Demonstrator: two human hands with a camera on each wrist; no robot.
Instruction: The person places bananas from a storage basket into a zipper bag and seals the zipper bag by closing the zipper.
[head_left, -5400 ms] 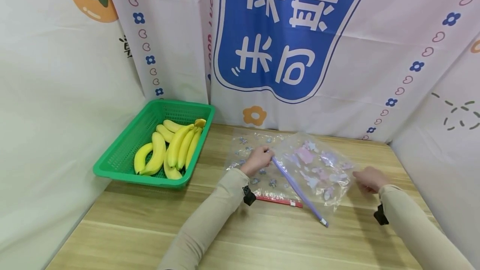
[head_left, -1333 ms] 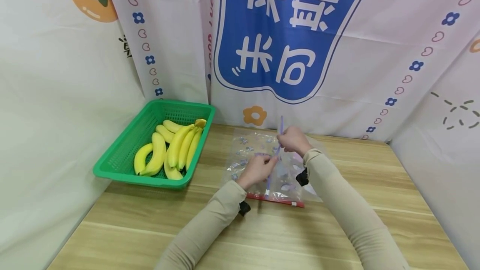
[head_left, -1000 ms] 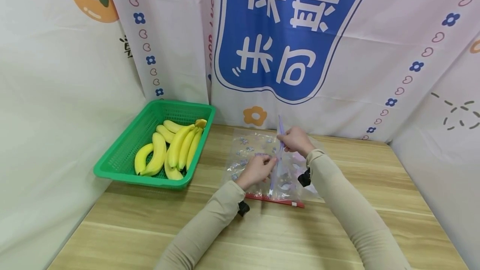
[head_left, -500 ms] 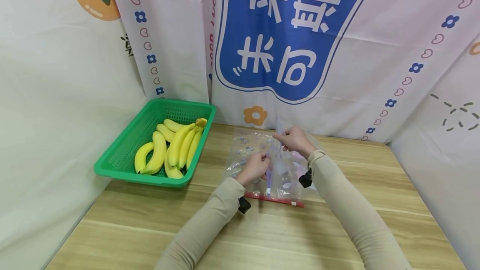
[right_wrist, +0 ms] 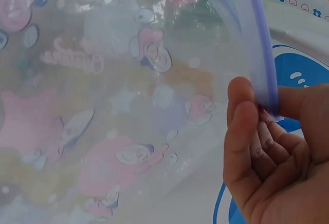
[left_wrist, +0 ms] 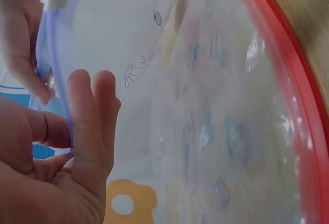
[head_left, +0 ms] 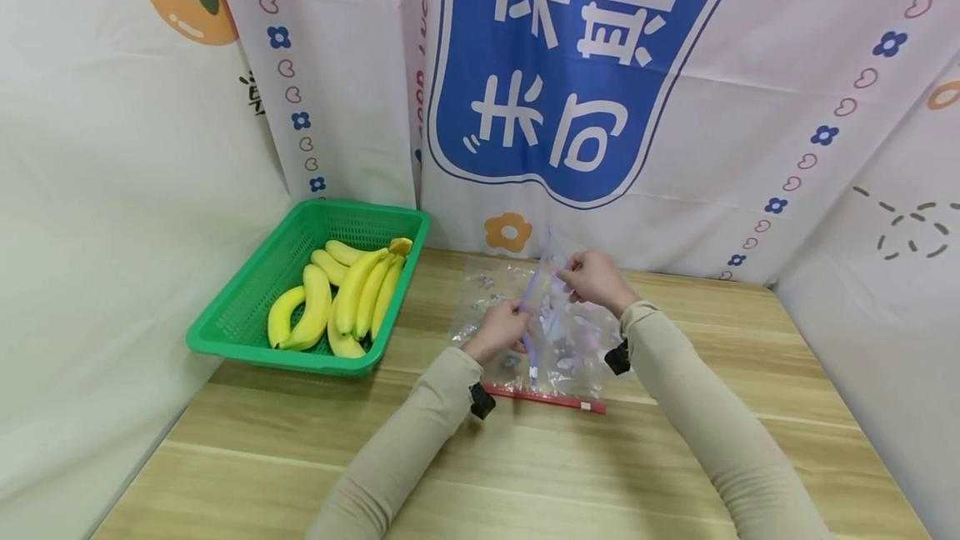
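In the head view a clear zip bag [head_left: 557, 340] with a purple zip edge stands tilted up between the hands, its two purple edges parted. My left hand [head_left: 498, 332] pinches the left edge between thumb and fingers, as the left wrist view shows, two fingers [left_wrist: 85, 116] stretched along the film. On the other side my right hand [head_left: 598, 282] pinches the opposite purple edge [right_wrist: 264, 54]. Pink and lilac cartoon prints cover this bag. Beneath it a second zip bag [head_left: 480, 283], with a red zip edge [head_left: 536, 396] and small bluish prints, lies flat on the table.
A green basket [head_left: 217, 340] with several bananas [head_left: 360, 290] stands at the left of the wooden table [head_left: 570, 482]. Printed cloth [head_left: 675, 215] hangs behind the table and along both sides. A white slider [head_left: 533, 372] sits at the purple edge's near end.
Earlier the purple-edged bag lay to the right, its edge in my left hand; it then came up between both hands. Since then the hands have drawn apart and its mouth has opened.
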